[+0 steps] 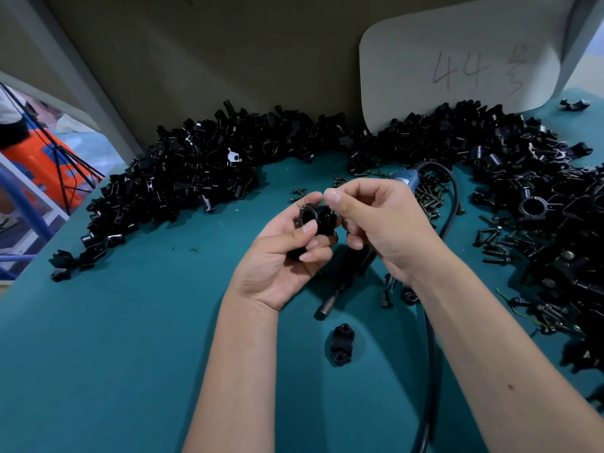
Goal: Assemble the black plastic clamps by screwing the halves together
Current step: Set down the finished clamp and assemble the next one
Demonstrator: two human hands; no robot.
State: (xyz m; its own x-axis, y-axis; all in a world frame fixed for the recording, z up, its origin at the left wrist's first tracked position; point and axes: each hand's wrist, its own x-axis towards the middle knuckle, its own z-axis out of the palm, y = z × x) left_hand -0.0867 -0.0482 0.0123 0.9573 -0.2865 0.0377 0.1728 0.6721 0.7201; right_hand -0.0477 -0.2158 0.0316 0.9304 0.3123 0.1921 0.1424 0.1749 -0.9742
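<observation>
L hand (281, 253) grips clamp (318, 219), R hand (376, 223) pinching.

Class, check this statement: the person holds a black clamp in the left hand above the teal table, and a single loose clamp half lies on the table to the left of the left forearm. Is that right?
Not quite. The head view shows the left hand holding the black clamp above the teal table, but the loose clamp half lies between the two forearms, to the right of the left forearm, not to its left.

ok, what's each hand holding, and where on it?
Left hand grips the black clamp around its body. Right hand fingertips meet at the clamp's right side; any screw there cannot be told.
</observation>
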